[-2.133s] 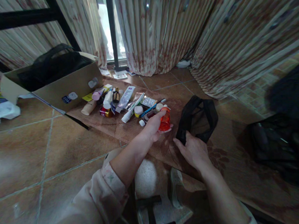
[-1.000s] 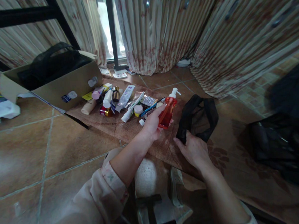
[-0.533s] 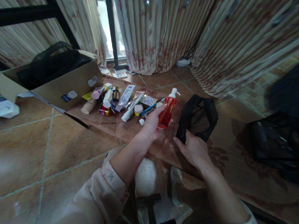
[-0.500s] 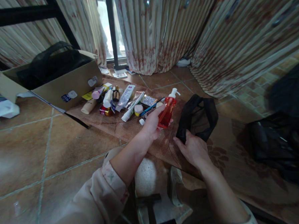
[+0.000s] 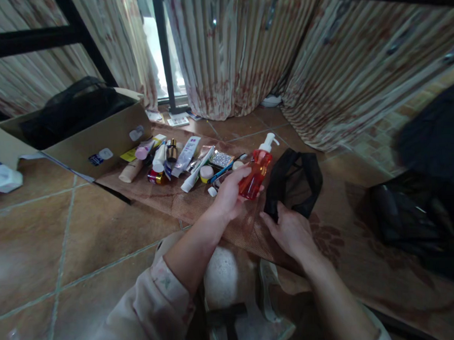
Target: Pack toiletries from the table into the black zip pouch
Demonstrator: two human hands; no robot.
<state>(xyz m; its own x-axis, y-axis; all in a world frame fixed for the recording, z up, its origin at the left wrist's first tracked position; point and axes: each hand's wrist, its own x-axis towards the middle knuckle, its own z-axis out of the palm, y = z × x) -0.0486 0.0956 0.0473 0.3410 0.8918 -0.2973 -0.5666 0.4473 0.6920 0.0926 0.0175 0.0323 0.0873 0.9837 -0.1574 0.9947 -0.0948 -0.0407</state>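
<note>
Your left hand grips the orange pump bottle above the mat's near edge while your right hand pinches the black mesh bag.

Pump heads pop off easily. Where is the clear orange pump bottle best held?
Probably around the body of the clear orange pump bottle, from the near left, as the left hand does: it tilts away, its narrow white pump head far and up.

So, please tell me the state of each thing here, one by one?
left hand: closed around the orange pump bottle.
orange pump bottle: lifted, tilted.
right hand: gripping the edge of the black mesh bag.
black mesh bag: on the mat, mouth open.
cardboard box: open, dark bag inside.
</note>
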